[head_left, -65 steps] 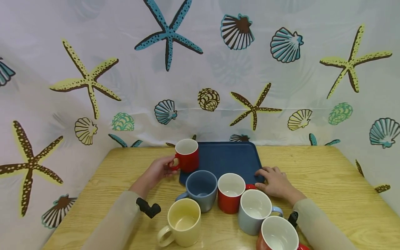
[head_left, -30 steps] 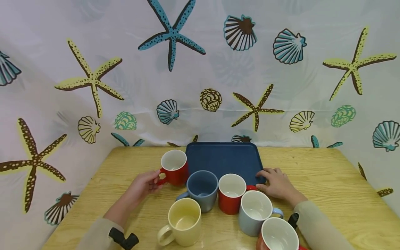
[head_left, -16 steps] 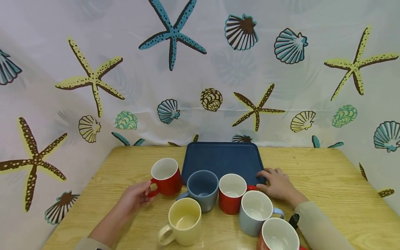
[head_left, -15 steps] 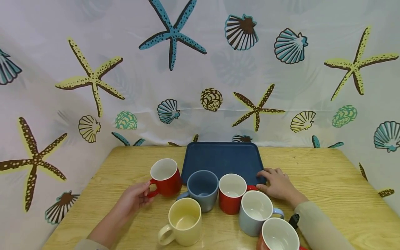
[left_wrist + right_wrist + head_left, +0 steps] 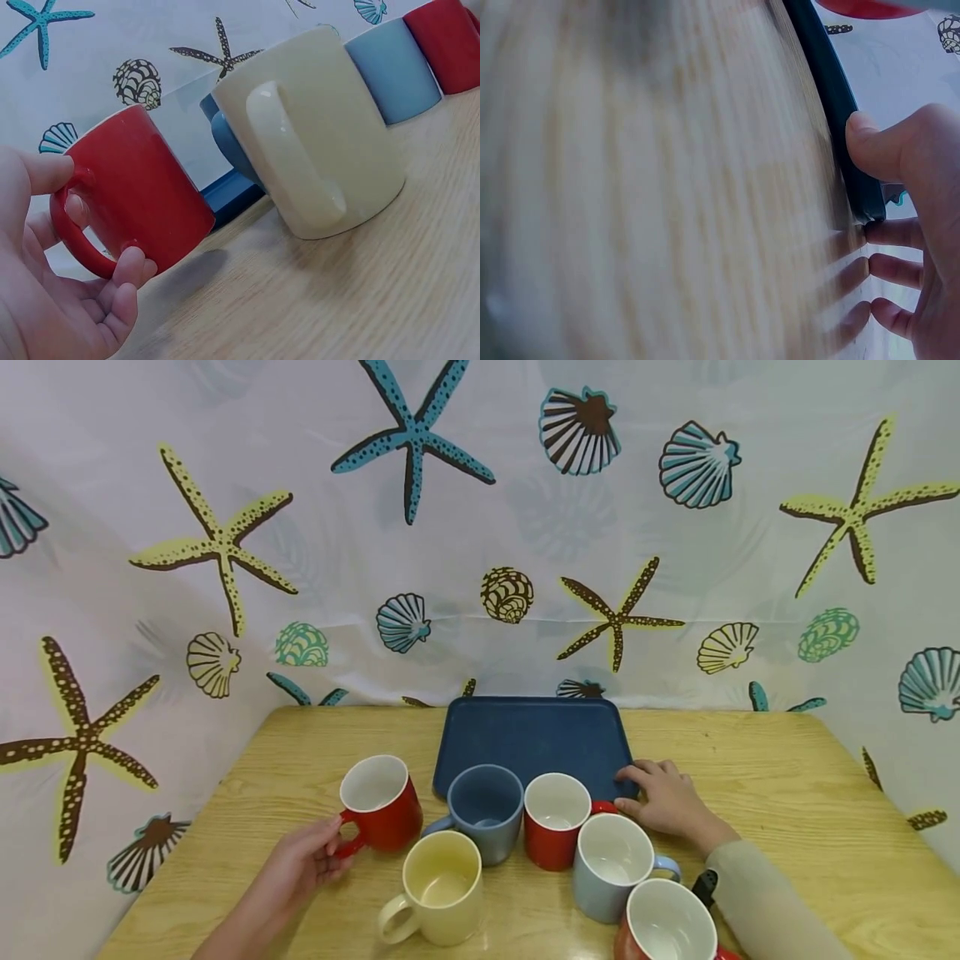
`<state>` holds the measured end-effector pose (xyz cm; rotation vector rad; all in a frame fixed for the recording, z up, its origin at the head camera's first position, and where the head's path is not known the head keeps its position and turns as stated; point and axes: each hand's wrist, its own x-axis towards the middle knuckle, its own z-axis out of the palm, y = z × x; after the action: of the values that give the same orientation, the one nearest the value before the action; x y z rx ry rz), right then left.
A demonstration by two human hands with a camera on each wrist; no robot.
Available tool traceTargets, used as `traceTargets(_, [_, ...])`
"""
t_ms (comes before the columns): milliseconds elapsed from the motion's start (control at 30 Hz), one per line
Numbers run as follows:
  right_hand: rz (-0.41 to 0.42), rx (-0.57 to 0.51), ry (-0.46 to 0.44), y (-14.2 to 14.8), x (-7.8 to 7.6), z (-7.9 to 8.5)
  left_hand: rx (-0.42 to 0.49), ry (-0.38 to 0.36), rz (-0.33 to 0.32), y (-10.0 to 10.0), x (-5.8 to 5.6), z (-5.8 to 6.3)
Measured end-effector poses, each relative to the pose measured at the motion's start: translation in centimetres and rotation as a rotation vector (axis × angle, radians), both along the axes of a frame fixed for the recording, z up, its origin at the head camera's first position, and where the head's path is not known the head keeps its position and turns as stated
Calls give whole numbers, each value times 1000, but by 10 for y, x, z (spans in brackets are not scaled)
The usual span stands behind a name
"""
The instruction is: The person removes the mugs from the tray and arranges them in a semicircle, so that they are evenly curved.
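My left hand [image 5: 300,864] holds a red mug [image 5: 386,822] with a white inside by its handle, left of the other mugs. Close up in the left wrist view, thumb and fingers pinch the handle of the red mug [image 5: 150,195], which leans and casts a shadow on the table. My right hand [image 5: 667,802] rests at the front right corner of a dark blue tray [image 5: 532,735]. In the right wrist view its thumb touches the edge of the tray [image 5: 829,90], and the other fingertips touch the tabletop beside the corner.
In front of the tray stand a blue mug [image 5: 487,839], a second red mug [image 5: 551,843], a light blue mug [image 5: 603,885] and an orange-red mug [image 5: 632,935]. A yellow mug [image 5: 446,906] stands nearest the left hand. Patterned cloth [image 5: 450,552] walls the wooden table [image 5: 765,777].
My left hand has carried the red mug from over the tray's left side leftward and toward me, onto the table's left part. The right hand has stayed at the tray's corner.
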<state>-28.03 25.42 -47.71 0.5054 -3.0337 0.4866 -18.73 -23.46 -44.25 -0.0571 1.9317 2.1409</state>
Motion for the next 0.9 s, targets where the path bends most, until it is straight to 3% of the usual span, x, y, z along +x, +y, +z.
traceTargets(267, [-1,8,9,1,-1,-3,-32,-68,128,-3,23,3])
traceTargets(533, [-5,5,8,1,0,-4,-70,-117,35,-18,42,5])
traceTargets(900, [-15,-6,-8,-1,2,-3,-79,-261,43,-26,73,-3])
